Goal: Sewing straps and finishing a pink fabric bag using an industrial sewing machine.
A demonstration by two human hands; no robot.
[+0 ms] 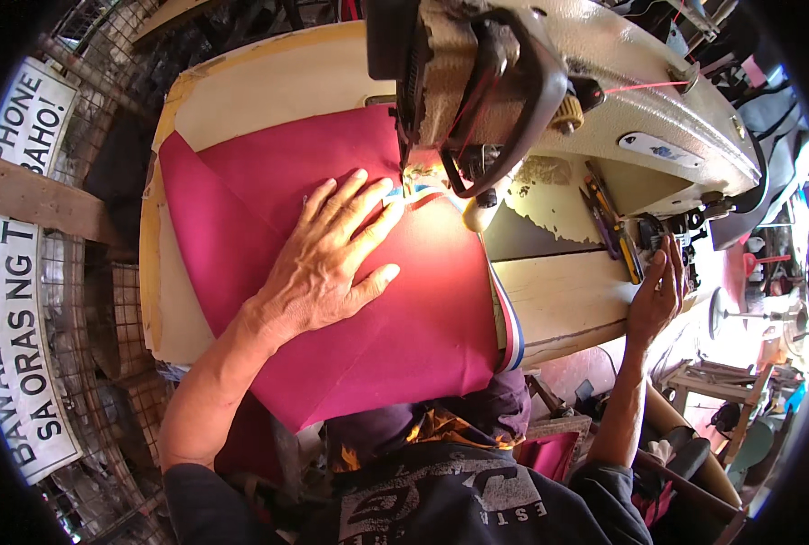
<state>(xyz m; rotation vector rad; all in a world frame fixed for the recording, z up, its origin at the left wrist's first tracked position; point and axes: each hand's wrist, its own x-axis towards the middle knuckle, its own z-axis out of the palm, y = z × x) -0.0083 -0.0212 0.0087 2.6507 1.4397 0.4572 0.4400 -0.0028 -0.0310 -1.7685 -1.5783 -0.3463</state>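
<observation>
Magenta fabric (404, 336) lies across the sewing machine's table and hangs over its near edge toward my lap. My left hand (323, 263) rests flat on it with fingers spread, the fingertips just left of the needle area. Under the presser foot (407, 182) of the sewing machine (604, 54) sits the fabric's edge, in bright light. A striped ribbon (508, 313) in blue, white and red runs from there down the fabric's right edge. At the machine's right end, my right hand (654, 304) reaches up with fingers extended beside a small dark mechanism (650, 232), seemingly touching it.
Several screwdrivers and slim tools (615, 232) lie on the cream tabletop (268, 77) under the machine's arm. Red thread (645, 87) stretches over the machine. Wire mesh with white signs (23, 354) stands at left. A wooden stool (722, 391) and clutter fill the right.
</observation>
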